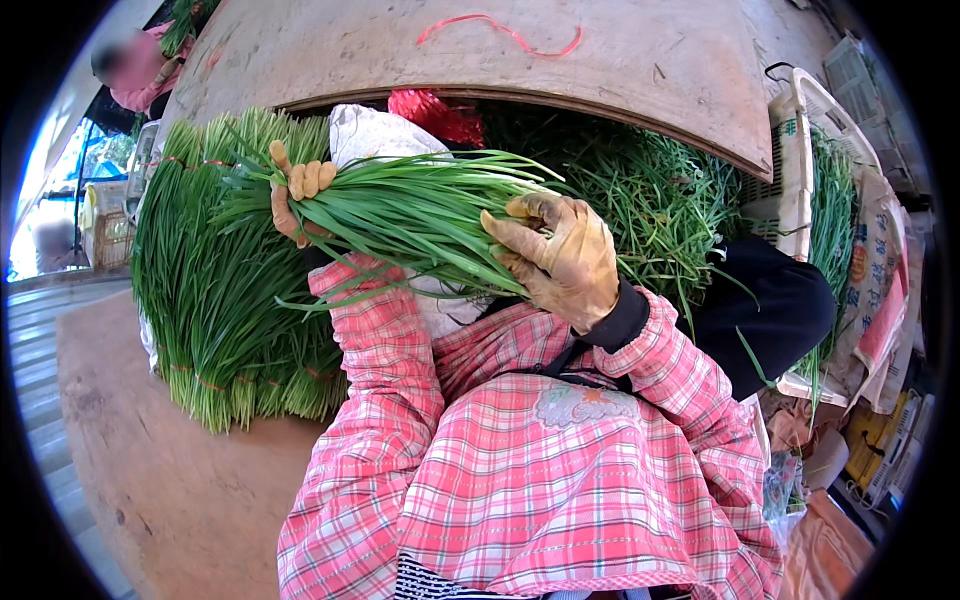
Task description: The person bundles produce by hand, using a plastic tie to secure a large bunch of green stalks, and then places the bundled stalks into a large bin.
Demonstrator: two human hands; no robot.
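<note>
A loose bunch of garlic chives (427, 214) lies across in front of my chest, above my lap. My left hand (300, 191), in a tan glove, grips it around the green leaf ends, which stick out past the fist. At the pale stem ends, my gloved right hand (562, 259) has its fingers bent onto the stems; its palm side is partly hidden. Tied chive bundles (240, 270) with red ties are stacked to my left. A heap of loose green leaves (652, 202) lies beyond my right hand.
A wooden board (622, 67) with a red tie strip (499, 31) spans the far side. Red ties (436, 116) hang below its edge, beside a white sack (382, 133). A plastic crate (799, 165) holds chives at right. Another person (142, 67) is at upper left.
</note>
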